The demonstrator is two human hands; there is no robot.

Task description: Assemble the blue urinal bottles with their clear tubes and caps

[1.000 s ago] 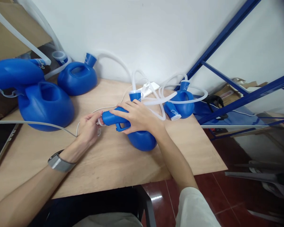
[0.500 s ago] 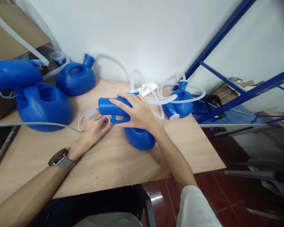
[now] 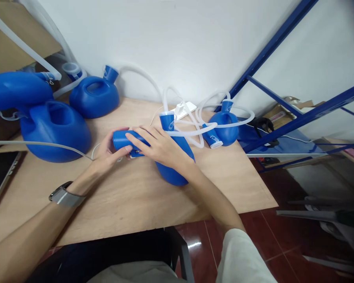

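Both bare hands grip a blue handled cylinder in front of the worker at a plywood worktop; whether it touches the wood cannot be told. The left hand is curled around its left end, thumb pressed on the near side, while the right hand lies over the top, fingers slightly spread and bent around it. A smartwatch circles the left wrist. Just beyond the right hand and partly hidden by it sits a blue plastic jug, its flared cup joined to a translucent hose. Near a white power strip, a smaller-looking blue jug rests at right beside a capped blue cylinder. More blue jugs crowd the left side, and a blue metal rack slants at right.
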